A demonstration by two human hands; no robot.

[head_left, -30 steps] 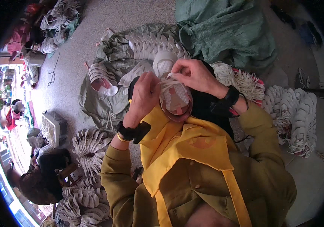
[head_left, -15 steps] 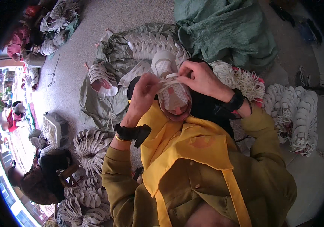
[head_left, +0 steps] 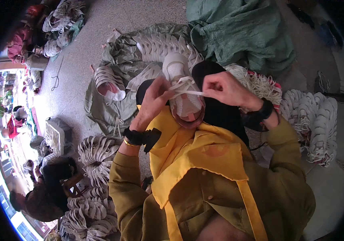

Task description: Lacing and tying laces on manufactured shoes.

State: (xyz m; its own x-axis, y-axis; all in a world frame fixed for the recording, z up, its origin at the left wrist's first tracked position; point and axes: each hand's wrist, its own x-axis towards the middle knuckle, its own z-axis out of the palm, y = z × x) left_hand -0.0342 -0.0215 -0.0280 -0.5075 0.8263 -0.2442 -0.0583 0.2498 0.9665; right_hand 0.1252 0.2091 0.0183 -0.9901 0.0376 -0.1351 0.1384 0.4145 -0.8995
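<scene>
A white mesh shoe upper [head_left: 176, 65] with pinkish patches lies lengthwise on my lap, between my knees. Across its lacing area runs a white shoelace [head_left: 192, 92], crossed over itself and drawn out toward the right. The right-hand length is pinched between thumb and fingers of my right hand [head_left: 226, 89], just beside the upper. On the other side, my left hand [head_left: 154, 96] is closed on the lace near the crossing, its fingertips partly hiding what they grip. Both wrists carry black straps.
Stacked shoe uppers lie on a grey-green sheet [head_left: 95, 110] ahead and left. A green sack [head_left: 240, 36] is beyond my knees. Bundled white laces [head_left: 252, 84] and nested uppers [head_left: 320, 124] sit at right. More uppers [head_left: 97, 156] and a seated person [head_left: 45, 197] are at left.
My right hand has moved right and slightly toward me, drawing the lace out straight. The left hand stays near the crossing. The seated person at left has leaned.
</scene>
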